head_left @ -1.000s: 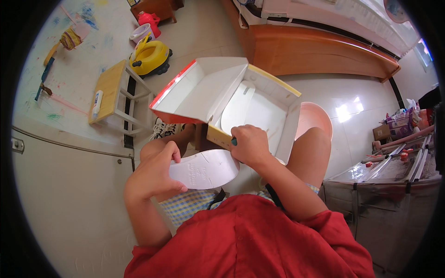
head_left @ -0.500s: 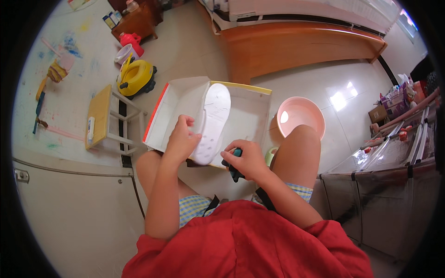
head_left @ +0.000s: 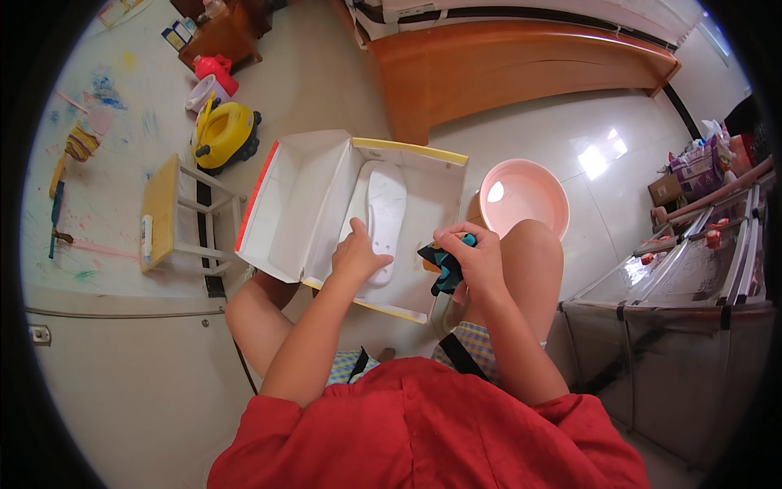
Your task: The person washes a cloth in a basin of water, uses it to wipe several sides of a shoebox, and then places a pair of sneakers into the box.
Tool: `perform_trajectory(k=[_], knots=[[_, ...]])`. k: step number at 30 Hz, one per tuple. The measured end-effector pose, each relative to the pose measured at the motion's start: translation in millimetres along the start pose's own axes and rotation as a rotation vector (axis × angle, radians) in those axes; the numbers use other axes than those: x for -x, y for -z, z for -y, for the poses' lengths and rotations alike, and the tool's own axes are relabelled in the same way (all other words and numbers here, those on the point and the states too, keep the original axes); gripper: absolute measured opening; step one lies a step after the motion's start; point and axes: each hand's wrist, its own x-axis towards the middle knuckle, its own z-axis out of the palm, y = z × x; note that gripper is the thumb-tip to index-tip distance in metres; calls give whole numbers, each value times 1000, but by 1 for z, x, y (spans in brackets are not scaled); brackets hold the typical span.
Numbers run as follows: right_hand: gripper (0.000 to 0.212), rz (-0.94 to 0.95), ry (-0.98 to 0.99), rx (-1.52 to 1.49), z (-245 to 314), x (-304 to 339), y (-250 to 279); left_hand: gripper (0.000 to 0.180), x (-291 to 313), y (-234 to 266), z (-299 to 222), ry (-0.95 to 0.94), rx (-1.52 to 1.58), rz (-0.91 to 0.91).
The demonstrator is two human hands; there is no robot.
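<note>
A white shoe sole [head_left: 389, 210] with small holes near its lower end lies in an open white cardboard box [head_left: 436, 277] with yellow and red edges. Another white layer shows along the sole's left side; whether it is a second sole, I cannot tell. Over the lower left of the sole is my left hand [head_left: 355, 257], thumb and index finger spread apart, seemingly gripping nothing. To the right, above the box's near right corner, my right hand [head_left: 476, 257] pinches a small crumpled teal-and-black bundle [head_left: 446, 273], with a bit of orange showing; its exact kind is unclear.
A pink basin [head_left: 525, 196] sits on the floor right of the box. On the left stand a small wooden stool [head_left: 163, 216] and a yellow ride-on toy [head_left: 228, 134]. A wooden bed frame [head_left: 521, 73] is ahead, a covered rack [head_left: 668, 342] at the right.
The sole has gone from raised above the box to lying inside it, and my left hand has released it. My right hand has moved right and up with the bundle.
</note>
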Motion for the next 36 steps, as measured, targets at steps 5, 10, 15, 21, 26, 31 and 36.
perform_trajectory(k=[5,10,15,21,26,31,36], knots=[[23,1,20,-5,-5,-4,-6,61,27,-3,-21,-188,-87,-197],[21,-38,68,-149,-15,-15,-13,43,50,-10,-14,-356,-47,-79],[19,-112,92,-434,-12,-17,23,27,43,-11,-13,-397,184,-21],[29,-311,210,-617,16,-19,87,33,39,-13,-109,-644,365,50],[31,-433,269,-666,27,-42,143,37,-17,-72,-214,-720,526,-58],[43,-598,290,-509,-6,-120,223,36,-96,-116,-300,-2,988,726],[54,-622,206,-485,-84,-206,262,23,-183,-187,-314,83,1113,994]])
